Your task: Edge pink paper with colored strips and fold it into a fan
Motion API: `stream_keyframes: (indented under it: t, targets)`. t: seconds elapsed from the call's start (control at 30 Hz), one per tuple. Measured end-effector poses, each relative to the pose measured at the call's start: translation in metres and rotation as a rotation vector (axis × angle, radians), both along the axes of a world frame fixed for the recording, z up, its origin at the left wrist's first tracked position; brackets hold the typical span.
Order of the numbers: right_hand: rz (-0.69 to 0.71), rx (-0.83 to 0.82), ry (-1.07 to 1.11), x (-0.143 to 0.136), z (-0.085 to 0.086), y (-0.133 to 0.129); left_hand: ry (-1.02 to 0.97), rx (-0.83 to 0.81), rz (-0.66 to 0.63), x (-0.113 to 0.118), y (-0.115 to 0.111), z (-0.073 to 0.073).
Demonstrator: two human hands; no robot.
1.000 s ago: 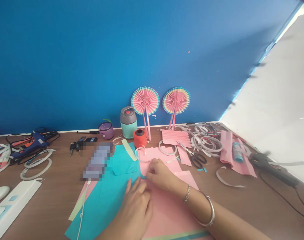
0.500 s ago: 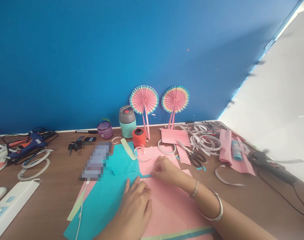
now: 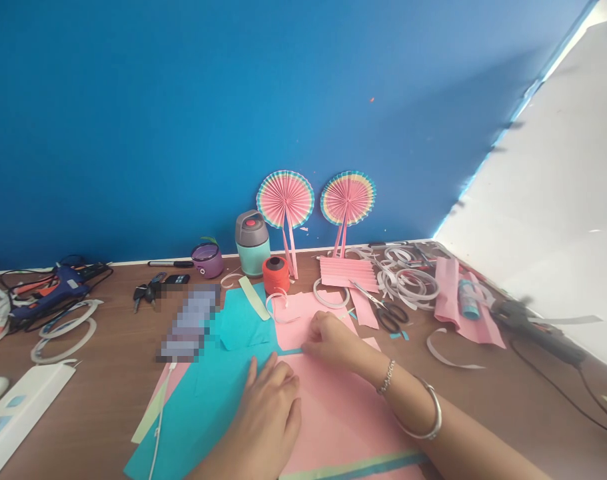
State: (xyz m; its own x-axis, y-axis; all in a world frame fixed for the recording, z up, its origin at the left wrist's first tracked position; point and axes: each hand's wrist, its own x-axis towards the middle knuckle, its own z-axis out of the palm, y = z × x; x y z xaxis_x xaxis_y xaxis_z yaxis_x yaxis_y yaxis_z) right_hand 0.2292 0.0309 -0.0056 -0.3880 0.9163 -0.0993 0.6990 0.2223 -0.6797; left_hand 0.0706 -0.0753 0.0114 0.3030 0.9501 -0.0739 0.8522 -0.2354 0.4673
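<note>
My left hand [image 3: 270, 410] lies with fingers stretched out over the left edge of a pink paper sheet [image 3: 348, 407] and the blue paper [image 3: 198, 413] beside it. My right hand [image 3: 330, 340] is closed, its curled fingers resting at the sheet's far edge. A narrow blue strip [image 3: 289, 351] runs along that edge up to the right fingertips. Whatever these fingers grip is hidden. Green and blue bands cross the sheet's near end. Beyond the hands lie another pink paper piece [image 3: 290, 323], a pale green strip [image 3: 254, 299] and a white paper ring [image 3: 332, 294].
Two round pleated fans [image 3: 286, 200] lean on the blue wall, above a pleated pink piece [image 3: 349, 274]. Scissors [image 3: 383, 308] lie to the right, near white strip coils [image 3: 413, 283] and a glue gun [image 3: 538, 333]. A red spool [image 3: 276, 275], flask [image 3: 252, 250], phone [image 3: 190, 323] and power strip [image 3: 26, 413] stand around.
</note>
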Motion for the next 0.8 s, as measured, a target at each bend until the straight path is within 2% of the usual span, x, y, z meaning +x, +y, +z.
stream_keyframes:
  t: [0.1,0.33,0.63,0.8]
  targets:
    - [-0.011,0.021,-0.005,-0.001,0.001,-0.001,0.009,0.012,0.012,0.001,-0.001,0.0]
    - [-0.027,0.03,-0.023,-0.002,0.003,-0.003,-0.001,-0.048,-0.014,-0.001,0.001,0.009]
    - [-0.019,0.035,-0.05,-0.003,0.005,-0.003,-0.005,-0.034,-0.011,-0.001,0.0,0.004]
    - [-0.026,0.023,-0.099,-0.006,0.006,-0.004,-0.006,-0.055,-0.03,-0.002,0.001,0.006]
